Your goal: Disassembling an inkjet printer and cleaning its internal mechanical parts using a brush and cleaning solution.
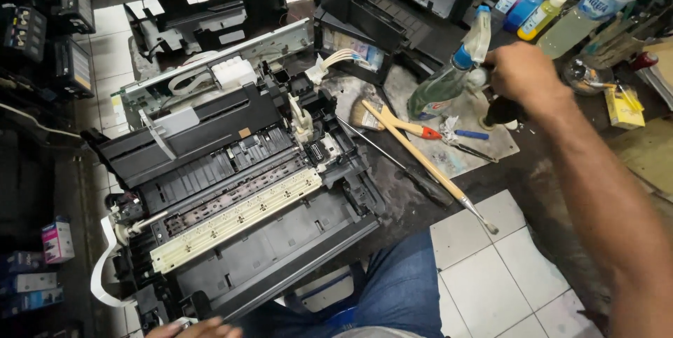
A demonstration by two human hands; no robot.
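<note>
Left hand [196,327] beside opened printer [231,191]

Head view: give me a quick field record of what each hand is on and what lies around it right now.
right hand: closed around a small dark object, too hidden to identify
left hand: only fingertips show at the bottom edge, by the front of the printer; grip not visible
printer: cover off, insides exposed
spray bottle: upright beside the right hand
paintbrush: lying on the stained mat
screwdriver: lying between printer and mat
ink bottles: standing behind the right hand
</note>
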